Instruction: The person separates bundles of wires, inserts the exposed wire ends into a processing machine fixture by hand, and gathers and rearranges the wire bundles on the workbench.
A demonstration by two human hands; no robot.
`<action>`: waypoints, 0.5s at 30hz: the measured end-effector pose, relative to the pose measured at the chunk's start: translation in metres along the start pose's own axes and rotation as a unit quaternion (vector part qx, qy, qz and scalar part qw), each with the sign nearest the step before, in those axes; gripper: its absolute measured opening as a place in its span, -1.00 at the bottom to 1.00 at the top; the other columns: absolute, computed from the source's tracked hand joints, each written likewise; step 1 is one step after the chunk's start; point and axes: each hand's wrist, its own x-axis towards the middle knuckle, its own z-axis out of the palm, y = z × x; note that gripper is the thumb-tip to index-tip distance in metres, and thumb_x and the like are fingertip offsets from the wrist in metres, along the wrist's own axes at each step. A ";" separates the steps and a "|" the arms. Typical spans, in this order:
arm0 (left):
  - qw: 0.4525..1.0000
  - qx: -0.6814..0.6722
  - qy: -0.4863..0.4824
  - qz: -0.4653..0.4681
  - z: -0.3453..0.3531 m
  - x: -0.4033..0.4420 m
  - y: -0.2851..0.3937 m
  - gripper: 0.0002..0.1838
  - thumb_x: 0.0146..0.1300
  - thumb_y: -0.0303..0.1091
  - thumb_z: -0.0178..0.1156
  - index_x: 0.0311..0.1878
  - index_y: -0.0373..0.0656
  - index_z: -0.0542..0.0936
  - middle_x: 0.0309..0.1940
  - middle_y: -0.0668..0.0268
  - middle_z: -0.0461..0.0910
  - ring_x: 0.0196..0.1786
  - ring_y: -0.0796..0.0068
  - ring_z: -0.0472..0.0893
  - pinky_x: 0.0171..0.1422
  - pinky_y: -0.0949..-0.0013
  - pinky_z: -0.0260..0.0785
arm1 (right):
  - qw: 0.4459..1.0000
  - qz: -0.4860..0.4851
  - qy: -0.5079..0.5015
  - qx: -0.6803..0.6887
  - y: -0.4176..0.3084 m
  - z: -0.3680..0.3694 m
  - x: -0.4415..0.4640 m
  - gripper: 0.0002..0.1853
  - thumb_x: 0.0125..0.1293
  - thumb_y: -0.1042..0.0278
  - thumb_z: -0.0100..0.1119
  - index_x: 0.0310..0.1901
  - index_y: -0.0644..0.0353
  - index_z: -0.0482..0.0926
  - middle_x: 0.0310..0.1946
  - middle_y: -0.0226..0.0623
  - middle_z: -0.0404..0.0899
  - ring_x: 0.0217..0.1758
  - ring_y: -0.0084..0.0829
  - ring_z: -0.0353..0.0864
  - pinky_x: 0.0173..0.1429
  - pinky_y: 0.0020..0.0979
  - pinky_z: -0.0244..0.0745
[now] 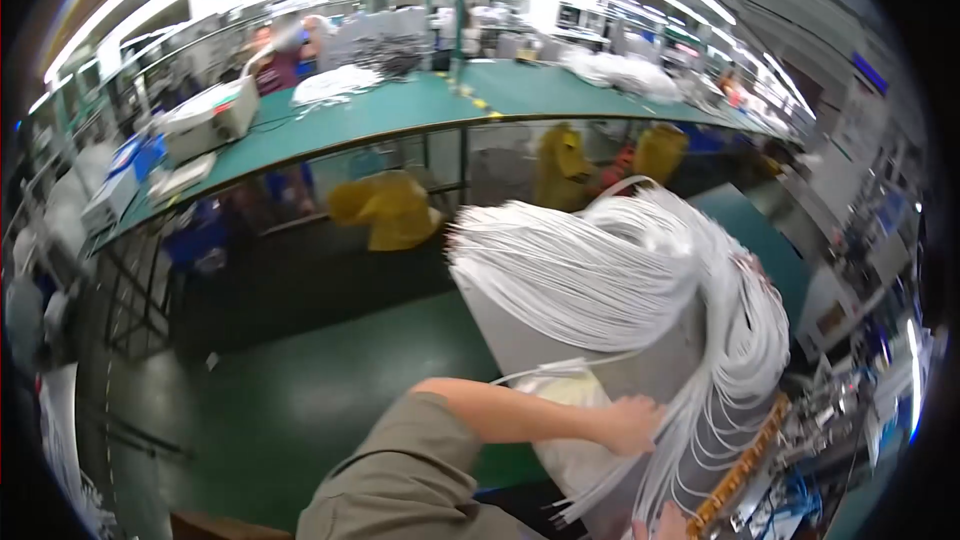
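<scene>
A large bundle of thin white cables [590, 265] lies looped over a light grey surface [640, 375], its cut ends fanned out at the left. The bundle bends round at the right and its strands run down toward the bottom edge. My left hand [628, 425] reaches in from the lower left, its fingers closed at the edge of the hanging white strands. Low in the view, my right hand [668, 522] is at the lower strands beside an orange-brown strip [740, 470]; the frame edge cuts it off and its fingers are mostly hidden.
Beyond a green floor [340, 380] stands a long green table [370, 120] with piles of white cable [335, 85] and a boxy machine [215, 120]. Yellow covers [390, 210] hang below it. A person [275, 65] is behind the table. Metal machinery [825, 420] stands close at the right.
</scene>
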 end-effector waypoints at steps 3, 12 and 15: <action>0.996 0.049 0.075 0.020 0.019 0.003 -0.002 -0.22 0.08 -0.09 0.26 0.21 -0.49 0.25 0.00 -0.08 0.43 0.13 -0.02 0.41 0.15 0.05 0.29 | 0.998 0.058 -0.002 -0.029 -0.003 0.020 0.020 -0.43 0.28 0.07 0.17 0.12 0.43 0.43 0.05 0.29 0.45 0.14 0.21 0.38 0.27 -0.04 0.24; 0.990 0.063 0.126 0.019 0.047 0.026 -0.012 -0.18 -0.22 -0.24 0.28 0.13 -0.58 0.32 -0.04 -0.05 0.43 0.09 0.07 0.42 0.11 0.13 0.30 | 0.991 0.002 0.103 0.083 -0.018 0.047 0.033 -0.52 0.33 0.07 0.10 0.05 0.37 0.47 -0.24 0.06 0.56 -0.24 -0.01 0.56 -0.11 -0.10 0.45; 0.996 0.038 0.081 0.004 0.032 0.024 -0.006 -0.19 -0.17 -0.20 0.28 0.12 -0.59 0.32 -0.01 -0.08 0.44 0.12 0.05 0.41 0.15 0.12 0.29 | 0.964 0.068 0.060 0.252 0.036 0.065 0.074 -0.59 0.12 0.60 -0.11 0.06 0.45 0.42 -0.13 -0.06 0.58 -0.35 -0.47 0.62 -0.34 -0.51 0.50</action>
